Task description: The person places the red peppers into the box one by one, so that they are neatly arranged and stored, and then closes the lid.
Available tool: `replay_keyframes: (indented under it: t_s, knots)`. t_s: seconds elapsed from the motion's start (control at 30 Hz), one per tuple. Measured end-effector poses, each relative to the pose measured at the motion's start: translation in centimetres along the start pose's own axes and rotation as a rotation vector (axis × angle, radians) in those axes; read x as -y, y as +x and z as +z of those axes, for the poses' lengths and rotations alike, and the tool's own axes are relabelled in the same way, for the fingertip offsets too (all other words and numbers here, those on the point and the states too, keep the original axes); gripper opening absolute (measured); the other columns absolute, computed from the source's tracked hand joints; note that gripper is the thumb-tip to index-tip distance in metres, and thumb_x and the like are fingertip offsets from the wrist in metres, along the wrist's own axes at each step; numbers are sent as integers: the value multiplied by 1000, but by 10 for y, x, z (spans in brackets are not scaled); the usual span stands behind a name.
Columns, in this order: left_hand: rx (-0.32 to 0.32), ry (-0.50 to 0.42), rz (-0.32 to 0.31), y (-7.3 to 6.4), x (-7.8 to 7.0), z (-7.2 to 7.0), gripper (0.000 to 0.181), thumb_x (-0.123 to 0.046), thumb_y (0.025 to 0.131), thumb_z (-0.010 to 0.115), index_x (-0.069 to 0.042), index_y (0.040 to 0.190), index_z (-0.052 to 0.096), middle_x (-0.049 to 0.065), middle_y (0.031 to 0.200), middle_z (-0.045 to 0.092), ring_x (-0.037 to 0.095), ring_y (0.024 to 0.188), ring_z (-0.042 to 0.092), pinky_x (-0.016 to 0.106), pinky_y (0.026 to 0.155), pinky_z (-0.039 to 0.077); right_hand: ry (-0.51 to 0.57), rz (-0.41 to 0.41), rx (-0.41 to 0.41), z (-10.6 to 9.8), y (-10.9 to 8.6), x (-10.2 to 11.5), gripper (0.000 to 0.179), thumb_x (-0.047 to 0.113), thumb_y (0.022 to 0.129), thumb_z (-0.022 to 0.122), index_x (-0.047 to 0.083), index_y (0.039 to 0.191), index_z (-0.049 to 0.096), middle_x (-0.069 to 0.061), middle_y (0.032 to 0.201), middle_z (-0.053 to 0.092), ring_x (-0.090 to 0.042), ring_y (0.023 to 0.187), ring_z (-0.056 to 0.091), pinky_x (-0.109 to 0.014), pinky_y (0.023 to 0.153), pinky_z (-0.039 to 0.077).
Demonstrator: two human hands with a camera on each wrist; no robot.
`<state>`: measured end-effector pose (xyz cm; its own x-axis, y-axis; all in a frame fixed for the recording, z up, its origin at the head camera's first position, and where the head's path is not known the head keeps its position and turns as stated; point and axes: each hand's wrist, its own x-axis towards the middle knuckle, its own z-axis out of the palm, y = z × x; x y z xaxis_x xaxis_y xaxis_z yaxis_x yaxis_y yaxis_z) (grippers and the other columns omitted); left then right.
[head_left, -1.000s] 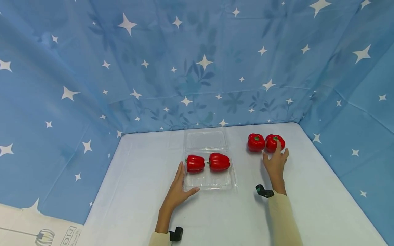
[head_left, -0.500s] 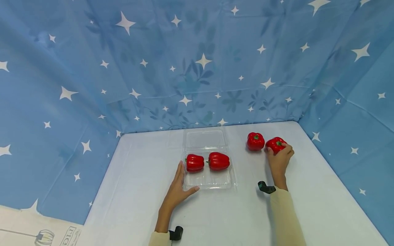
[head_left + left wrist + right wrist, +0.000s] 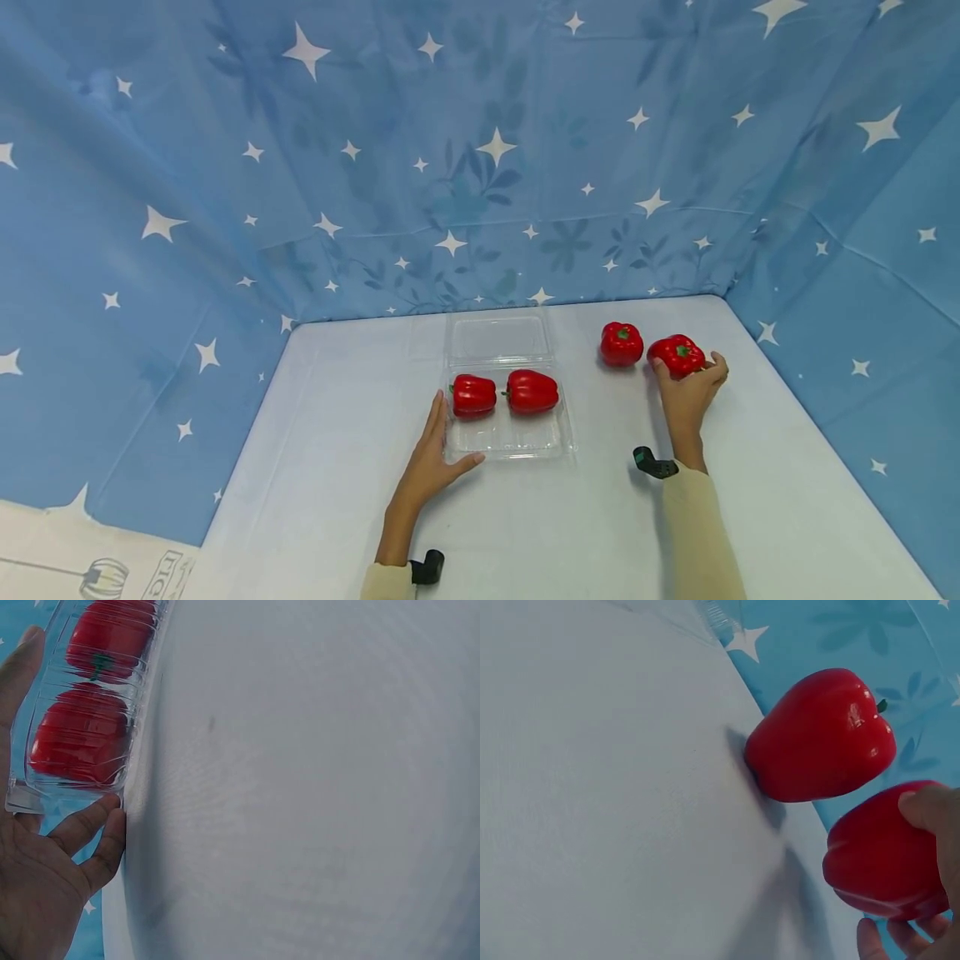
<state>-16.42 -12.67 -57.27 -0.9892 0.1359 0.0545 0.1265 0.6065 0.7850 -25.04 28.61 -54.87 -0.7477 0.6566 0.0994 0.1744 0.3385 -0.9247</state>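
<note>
A clear plastic clamshell box (image 3: 504,450) lies with its lid folded back on the white table. Two red bell peppers lie on their sides in its base, a left one (image 3: 473,396) and a right one (image 3: 532,392). Along the box's left edge rests my left hand (image 3: 431,467), thumb spread by the front corner; its fingertips touch the box wall in the left wrist view. At the back right my right hand (image 3: 688,398) grips another bell pepper (image 3: 885,855) between thumb and fingers. Just left of it a further bell pepper (image 3: 621,344) stands upright, green stem on top.
The box's transparent lid (image 3: 500,337) lies flat toward the back edge of the white table (image 3: 330,467). Blue star-patterned cloth (image 3: 495,192) hangs behind and at both sides. A pale printed cloth (image 3: 90,554) shows at the lower left.
My right hand has come down around the right-hand pepper, tilting it and shifting it slightly right, apart from its neighbour. My left hand has kept its place at the box.
</note>
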Motion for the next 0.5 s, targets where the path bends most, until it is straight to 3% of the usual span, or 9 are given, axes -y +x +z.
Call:
replay_keyframes:
  t_s: [0.23, 0.5]
  knots:
    - [-1, -4, 7, -1, 1, 1, 114, -55, 74, 77, -24, 159, 6, -10, 165, 4, 28, 151, 20, 55, 110, 37, -32, -62, -16, -3, -6, 2, 83, 31, 88, 73, 12, 150, 22, -13, 150, 29, -23, 140, 30, -52, 108, 45]
    - [-9, 1, 15, -1, 1, -1, 113, -53, 76, 77, -21, 159, 7, -9, 166, 4, 27, 151, 18, 57, 112, 34, 97, -53, -5, -5, -13, 12, 81, 30, 87, 74, 18, 150, 23, -5, 152, 32, -19, 141, 31, -50, 108, 45]
